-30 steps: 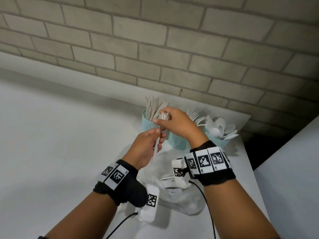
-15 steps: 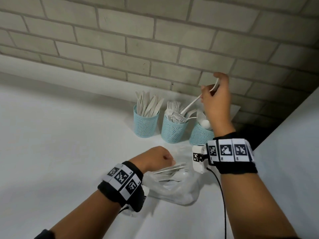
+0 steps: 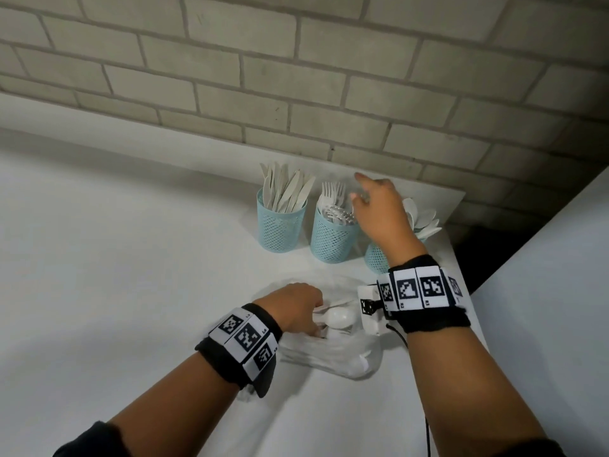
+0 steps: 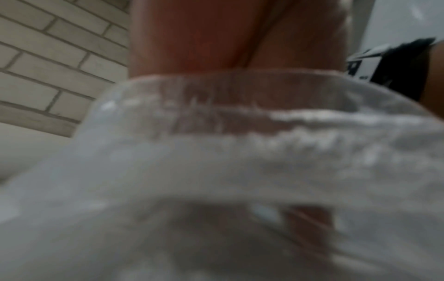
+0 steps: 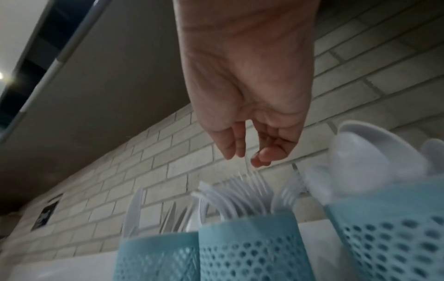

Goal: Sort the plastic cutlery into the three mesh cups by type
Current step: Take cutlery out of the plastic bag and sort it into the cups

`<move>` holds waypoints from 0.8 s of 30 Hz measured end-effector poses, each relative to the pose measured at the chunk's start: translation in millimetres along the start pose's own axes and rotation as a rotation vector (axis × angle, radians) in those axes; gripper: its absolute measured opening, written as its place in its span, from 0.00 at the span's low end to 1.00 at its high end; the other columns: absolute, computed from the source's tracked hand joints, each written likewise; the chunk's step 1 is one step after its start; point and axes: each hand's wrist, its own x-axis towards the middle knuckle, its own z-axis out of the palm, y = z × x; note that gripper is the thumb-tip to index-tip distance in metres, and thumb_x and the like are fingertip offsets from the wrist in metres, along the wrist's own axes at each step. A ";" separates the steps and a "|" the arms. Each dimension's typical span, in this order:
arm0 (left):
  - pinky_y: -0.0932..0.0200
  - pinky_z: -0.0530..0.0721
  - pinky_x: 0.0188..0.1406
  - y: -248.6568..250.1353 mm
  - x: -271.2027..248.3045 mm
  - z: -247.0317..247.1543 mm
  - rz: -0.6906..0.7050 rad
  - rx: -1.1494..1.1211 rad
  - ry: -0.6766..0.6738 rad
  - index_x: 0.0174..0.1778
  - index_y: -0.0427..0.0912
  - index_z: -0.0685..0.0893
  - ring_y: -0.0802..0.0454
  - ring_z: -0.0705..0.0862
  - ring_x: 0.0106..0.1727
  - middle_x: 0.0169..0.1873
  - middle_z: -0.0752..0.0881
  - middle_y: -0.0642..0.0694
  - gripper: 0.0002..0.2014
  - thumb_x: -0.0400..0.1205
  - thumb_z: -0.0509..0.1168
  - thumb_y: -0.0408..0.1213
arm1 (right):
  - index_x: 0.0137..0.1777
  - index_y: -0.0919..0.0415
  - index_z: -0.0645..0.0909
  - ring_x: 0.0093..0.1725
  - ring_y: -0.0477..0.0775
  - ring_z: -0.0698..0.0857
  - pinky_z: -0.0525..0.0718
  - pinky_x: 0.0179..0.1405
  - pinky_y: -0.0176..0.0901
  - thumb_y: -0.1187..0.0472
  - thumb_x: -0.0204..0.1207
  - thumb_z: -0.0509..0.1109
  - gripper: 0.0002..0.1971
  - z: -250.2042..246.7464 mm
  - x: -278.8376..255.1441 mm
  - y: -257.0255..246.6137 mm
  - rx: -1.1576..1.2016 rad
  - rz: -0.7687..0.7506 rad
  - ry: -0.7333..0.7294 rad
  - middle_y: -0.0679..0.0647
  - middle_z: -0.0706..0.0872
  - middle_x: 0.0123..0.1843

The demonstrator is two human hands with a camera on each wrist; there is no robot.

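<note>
The right hand (image 3: 379, 212) hovers empty, its fingers loose and only slightly bent, above the middle mesh cup (image 3: 333, 240), which holds the forks (image 3: 333, 201); in the right wrist view the fingertips sit just above the tines. The knife cup (image 3: 280, 230) stands to its left and the spoon cup (image 3: 379, 258) to its right, all three in a row near the table's far right corner, close to the wall. The left hand (image 3: 293, 308) is pushed into the clear plastic bag (image 3: 333, 354) lying near the table's right edge, curled round white cutlery there, a spoon (image 3: 339, 316) showing beside it; the left wrist view is too blurred to tell exactly what it grips. The risk, as I judge it, lies in the cups: they are light, tall and crowded, so a hand drawing back low could catch a fork tine or a spoon bowl and tip a cup. The spoon cup stands nearest the table's right edge, so a spill could go over the side. In the bag, several pieces may come up tangled together and land in the wrong cup.
</note>
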 end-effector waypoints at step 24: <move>0.59 0.67 0.41 -8.9 -4.9 4.8 0.064 -0.009 0.123 0.50 0.33 0.80 0.43 0.79 0.47 0.49 0.84 0.38 0.15 0.82 0.64 0.45 | 0.81 0.60 0.61 0.79 0.57 0.65 0.63 0.76 0.44 0.71 0.80 0.55 0.28 1.1 -114.7 22.5 -0.231 0.293 -0.694 0.57 0.64 0.82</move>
